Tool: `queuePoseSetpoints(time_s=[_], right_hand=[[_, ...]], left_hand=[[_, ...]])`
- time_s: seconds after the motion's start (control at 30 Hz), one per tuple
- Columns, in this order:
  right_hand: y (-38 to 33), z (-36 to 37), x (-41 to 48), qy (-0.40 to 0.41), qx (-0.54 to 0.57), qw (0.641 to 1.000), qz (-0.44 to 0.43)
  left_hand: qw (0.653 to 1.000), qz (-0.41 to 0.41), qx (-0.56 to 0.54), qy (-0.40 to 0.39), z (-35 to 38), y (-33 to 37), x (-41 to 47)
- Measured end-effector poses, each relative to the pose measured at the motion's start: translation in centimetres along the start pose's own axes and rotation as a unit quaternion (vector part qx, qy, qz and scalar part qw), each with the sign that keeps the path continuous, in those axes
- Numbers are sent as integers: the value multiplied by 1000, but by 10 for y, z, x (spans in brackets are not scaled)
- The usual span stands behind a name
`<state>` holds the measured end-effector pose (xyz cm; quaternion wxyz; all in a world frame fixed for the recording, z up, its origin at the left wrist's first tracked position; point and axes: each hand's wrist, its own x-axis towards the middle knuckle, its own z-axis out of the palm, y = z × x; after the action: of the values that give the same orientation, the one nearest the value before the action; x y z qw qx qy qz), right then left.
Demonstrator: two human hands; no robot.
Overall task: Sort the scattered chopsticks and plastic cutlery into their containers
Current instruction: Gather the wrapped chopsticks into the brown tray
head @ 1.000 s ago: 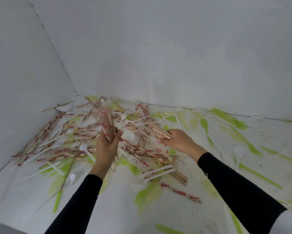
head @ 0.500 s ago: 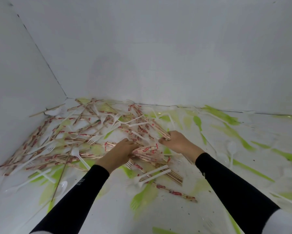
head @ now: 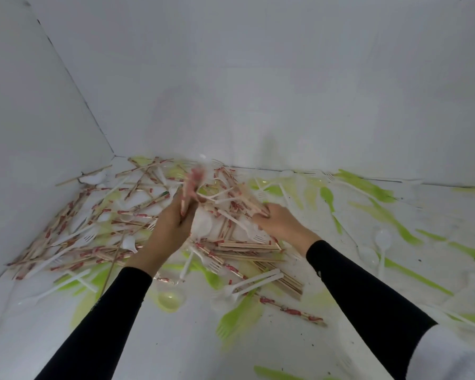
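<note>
Red-printed paper sleeves wrap the thin wooden chopsticks (head: pixel 74 231), which are heaped with smooth white plastic forks (head: pixel 247 283) on the white floor (head: pixel 176 346), mostly at nine o'clock of the hands. A motion-blurred bundle of sleeved chopsticks (head: pixel 192 185) is gripped upright by the left hand (head: pixel 173 226). At its three o'clock, the right hand (head: pixel 281 223) is curled round the ends of several heaped chopsticks. Translucent green plastic cutlery (head: pixel 237 316) and a white plastic spoon (head: pixel 382 241) are scattered between three and five o'clock.

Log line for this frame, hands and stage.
left hand: grips wrapped chopstick bundle | right hand: grips chopsticks on pile | containers: not in view
</note>
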<state>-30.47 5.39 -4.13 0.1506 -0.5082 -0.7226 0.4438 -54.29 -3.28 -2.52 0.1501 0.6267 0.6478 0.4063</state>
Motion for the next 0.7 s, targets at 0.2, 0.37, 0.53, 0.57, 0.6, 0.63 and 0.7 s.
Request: queuePoseSetpoints(time_s=[0.2, 0.37, 0.53, 0.57, 0.6, 0.63, 0.7], right_hand=[[-10, -54, -32, 162, 292, 942, -16], [15, -86, -67, 320, 350, 879, -50], [60, -62, -83, 368, 282, 886, -25], [69, -54, -84, 357, 267, 895, -12], [80, -48, -86, 342, 254, 905, 3], [88, -43, -87, 323, 238, 916, 21], [98, -43, -89, 302, 206, 929, 61]], left_hand=[[972, -52, -224, 45, 18, 56, -1], [938, -58, -343, -3, 74, 96, -9], [918, -42, -388, -67, 137, 136, -18], [918, -39, -389, -68, 145, 139, -18], [917, -42, -390, -71, 154, 142, -18], [917, -45, -390, -69, 160, 142, -17], [917, -51, -391, -68, 168, 144, -14]])
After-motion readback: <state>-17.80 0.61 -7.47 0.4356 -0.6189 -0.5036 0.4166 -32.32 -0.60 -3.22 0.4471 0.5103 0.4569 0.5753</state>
